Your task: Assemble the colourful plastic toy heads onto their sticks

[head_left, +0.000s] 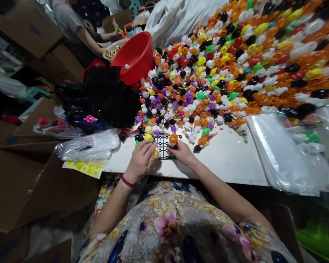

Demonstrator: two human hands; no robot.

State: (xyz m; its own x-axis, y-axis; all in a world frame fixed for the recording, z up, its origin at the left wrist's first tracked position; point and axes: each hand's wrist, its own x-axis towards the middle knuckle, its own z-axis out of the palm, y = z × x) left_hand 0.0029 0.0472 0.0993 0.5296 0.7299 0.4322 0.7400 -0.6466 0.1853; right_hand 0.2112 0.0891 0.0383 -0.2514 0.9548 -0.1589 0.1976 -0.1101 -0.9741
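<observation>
Hundreds of small plastic toy pieces [235, 62], orange, white, black, yellow and purple, are heaped across the white table [227, 157]. Red basin [134, 54] stands at the heap's far left edge. Black grid tray [164, 147] lies at the near edge, between both hands. Left hand [141, 160] is curled on a yellow piece [155, 153] beside the tray. Right hand [182, 151] pinches an orange piece [173, 138] over the tray's corner.
</observation>
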